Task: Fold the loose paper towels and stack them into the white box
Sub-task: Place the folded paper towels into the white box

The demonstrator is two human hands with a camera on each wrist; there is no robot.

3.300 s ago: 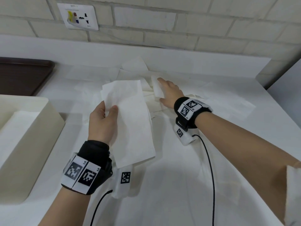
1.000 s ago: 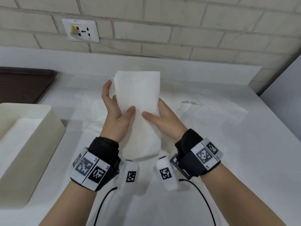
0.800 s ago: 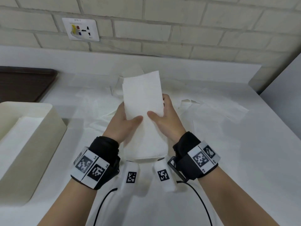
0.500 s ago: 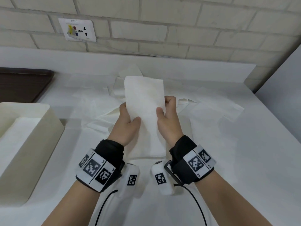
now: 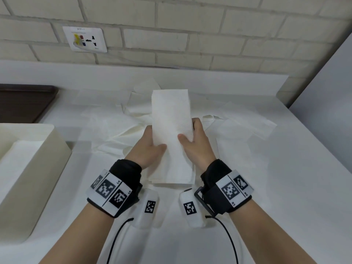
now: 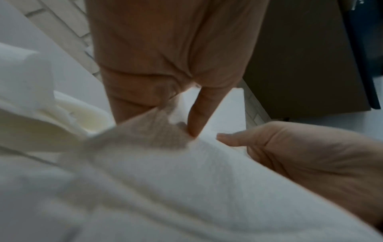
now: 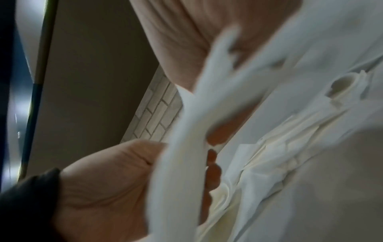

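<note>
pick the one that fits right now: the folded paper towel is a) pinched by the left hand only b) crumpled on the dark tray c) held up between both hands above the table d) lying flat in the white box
c: the head view shows the left hand and right hand gripping opposite edges of the folded paper towel, raised over the table.

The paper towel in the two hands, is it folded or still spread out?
Folded. The paper towel is a narrow strip with layered edges at its near end, held between left hand and right hand.
</note>
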